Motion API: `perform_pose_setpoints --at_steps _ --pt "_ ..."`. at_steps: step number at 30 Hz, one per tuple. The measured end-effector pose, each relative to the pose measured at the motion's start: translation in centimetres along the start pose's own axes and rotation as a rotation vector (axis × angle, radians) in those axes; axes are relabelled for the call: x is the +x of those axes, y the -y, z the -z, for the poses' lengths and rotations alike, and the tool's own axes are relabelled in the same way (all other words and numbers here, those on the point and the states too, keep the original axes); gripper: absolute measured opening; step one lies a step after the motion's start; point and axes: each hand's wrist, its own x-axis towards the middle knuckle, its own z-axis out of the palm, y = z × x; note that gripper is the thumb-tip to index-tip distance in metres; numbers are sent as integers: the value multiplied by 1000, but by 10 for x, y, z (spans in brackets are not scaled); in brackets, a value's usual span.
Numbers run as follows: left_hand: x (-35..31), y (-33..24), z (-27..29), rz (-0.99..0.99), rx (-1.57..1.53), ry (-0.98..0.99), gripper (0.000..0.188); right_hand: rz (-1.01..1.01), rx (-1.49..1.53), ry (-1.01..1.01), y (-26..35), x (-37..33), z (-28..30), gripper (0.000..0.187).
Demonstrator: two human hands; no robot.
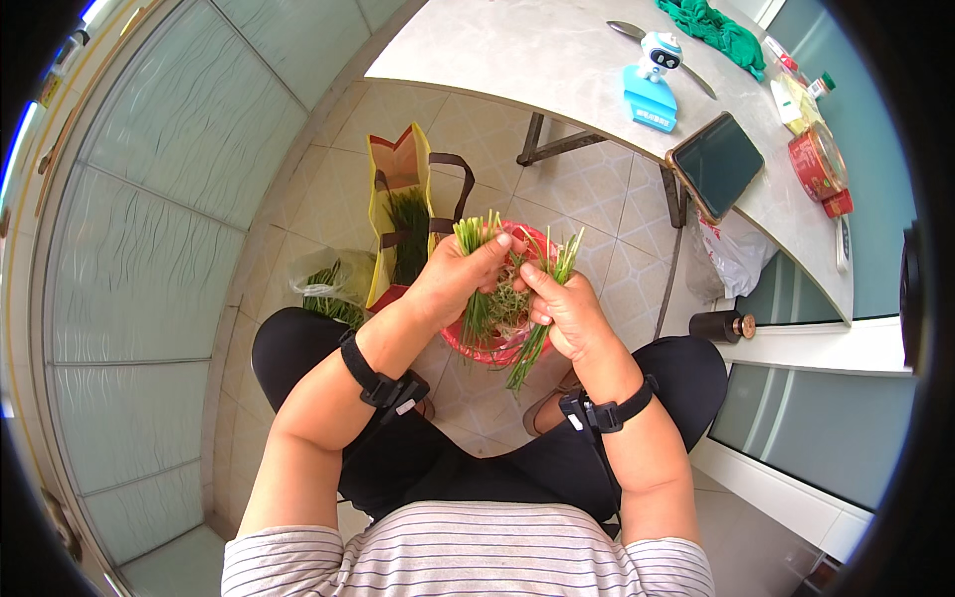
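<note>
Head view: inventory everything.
Basin: 1, red, centre
Tote: 1, yellow, left of basin
Plastic bag: 1, clear, beside tote
Stalk bunches: 2, green, held; more in bags
Table: 1, grey, upper right
Figurine: 1, blue-white, on table
Touchscreen: 1, black, on table
Cloth: 1, green, on table
Tub: 1, red, on table
Carrier bag: 1, white, under table
Bottle: 1, dark, near right knee
Straps: 2, black, on forearms
Left hand, right hand: 1 each, bare, above basin

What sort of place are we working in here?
Probably a home, perhaps a kitchen or dining corner: there's a patterned tiled floor, a light-topped table, and green stalks held over a red container.
</note>
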Motion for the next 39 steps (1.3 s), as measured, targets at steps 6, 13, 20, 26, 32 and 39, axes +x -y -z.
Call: perform_pose_setpoints --at_steps 6,13,20,26,32,39 --pt "7 -15 26 -59 -147 -114 20 -81 -25 92 6 -4 -1 25" --pt "5 -27 32 -43 -231 -181 18 -145 -77 161 5 -4 -1 27" --pt "7 -32 44 -50 -317 -238 17 -181 -82 183 3 -4 1 23" --pt "8 -36 54 -64 -354 -256 17 -175 -92 192 5 -6 0 22" --pt "7 -40 56 -80 -385 -291 17 -185 -93 205 6 -6 1 23" --pt "9 -40 60 -110 -378 -294 18 -181 -95 215 6 -5 1 23"
